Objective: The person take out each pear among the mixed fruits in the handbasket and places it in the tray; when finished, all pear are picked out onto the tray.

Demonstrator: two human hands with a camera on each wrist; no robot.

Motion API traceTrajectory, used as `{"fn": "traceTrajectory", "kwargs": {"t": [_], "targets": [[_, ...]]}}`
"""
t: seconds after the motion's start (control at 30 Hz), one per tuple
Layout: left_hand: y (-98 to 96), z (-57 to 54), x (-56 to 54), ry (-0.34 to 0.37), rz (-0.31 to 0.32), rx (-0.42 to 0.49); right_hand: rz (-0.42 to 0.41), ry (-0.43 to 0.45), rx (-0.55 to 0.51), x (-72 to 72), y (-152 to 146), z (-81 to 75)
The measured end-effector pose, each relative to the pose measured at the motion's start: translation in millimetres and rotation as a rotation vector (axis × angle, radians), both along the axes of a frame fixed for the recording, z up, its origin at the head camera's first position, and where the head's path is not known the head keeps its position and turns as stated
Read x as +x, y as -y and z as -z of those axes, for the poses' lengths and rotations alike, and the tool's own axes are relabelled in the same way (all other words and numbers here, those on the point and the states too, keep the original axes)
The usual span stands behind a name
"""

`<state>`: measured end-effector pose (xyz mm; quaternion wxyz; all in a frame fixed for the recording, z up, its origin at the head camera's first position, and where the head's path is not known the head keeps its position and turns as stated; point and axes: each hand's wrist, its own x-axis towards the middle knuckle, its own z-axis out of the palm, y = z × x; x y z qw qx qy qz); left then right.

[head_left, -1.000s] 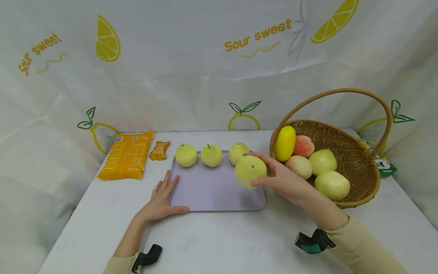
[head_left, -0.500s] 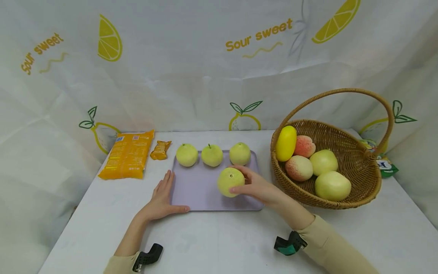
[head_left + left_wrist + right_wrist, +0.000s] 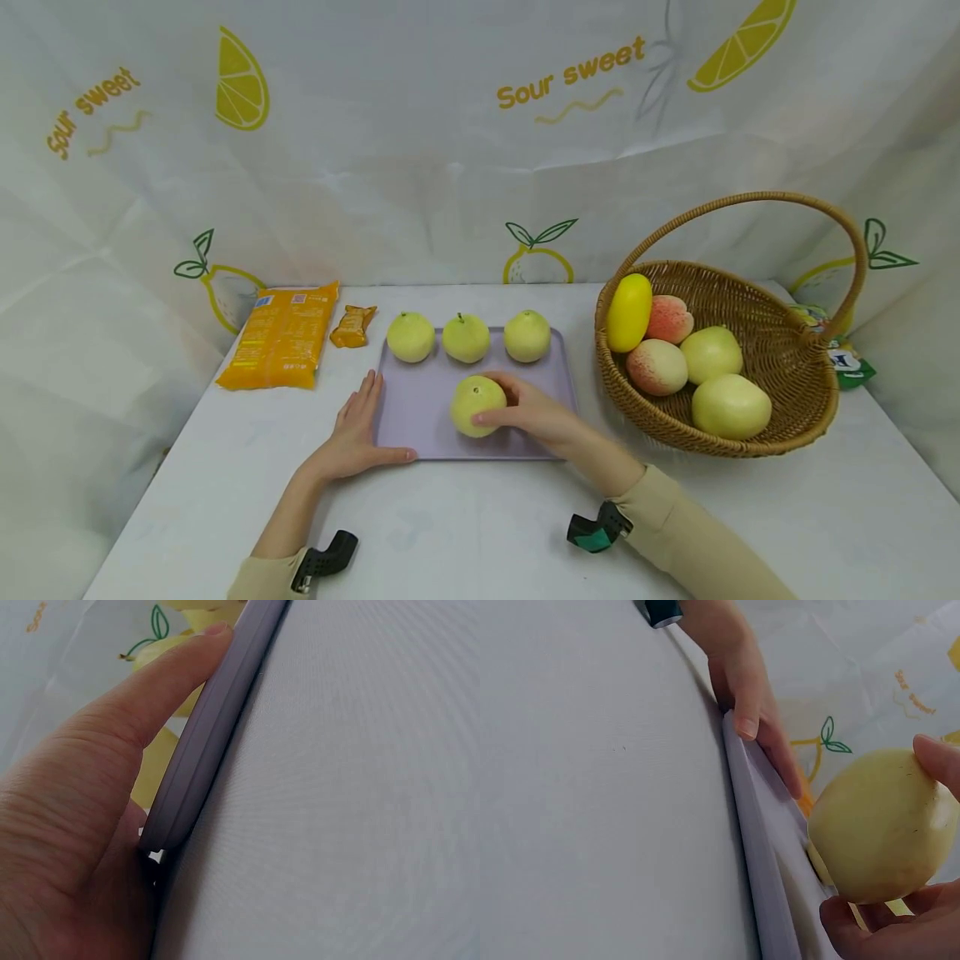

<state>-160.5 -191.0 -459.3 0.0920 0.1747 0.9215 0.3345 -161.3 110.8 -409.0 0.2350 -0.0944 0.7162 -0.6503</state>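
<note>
- Pale yellow-green round fruit (image 3: pixel 468 407): gripped by right hand (image 3: pixel 531 412), dimple up, over tray's near half.
- Lilac rectangular tray (image 3: pixel 420 417): flat, left hand (image 3: pixel 354 440) touching near-left corner.

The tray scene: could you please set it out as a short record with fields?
Tray: purple, on a white table
Left hand: touches the tray's left and near edges
Right hand: holds a pale fruit over the tray
On tray: three pale fruits in a row along its far side
Basket: right of the tray; holds yellow fruit, two peaches, two more pale fruits
Left of tray: orange bag, small packet
Behind basket: green packet, partly hidden
</note>
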Motion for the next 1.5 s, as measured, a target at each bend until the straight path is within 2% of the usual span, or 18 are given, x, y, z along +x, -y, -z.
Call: {"fn": "traceTrajectory", "kwargs": {"t": [0.33,0.53,1.13,1.5], "targets": [[-1.0,-0.1,-0.6,0.002,0.002,0.005,-0.043,-0.021,0.037,-2.6,27,10.4],[-2.4,-0.6,-0.9,0.009,-0.002,0.006,-0.061,-0.021,0.075,-1.2,42,10.6],[0.0,0.2,-0.9,0.009,0.005,0.037,-0.047,-0.076,0.088,-5.8,80,14.8],[1.2,-0.5,-0.1,0.018,0.006,0.054,-0.035,-0.121,0.180,-8.3,91,15.6]]}}
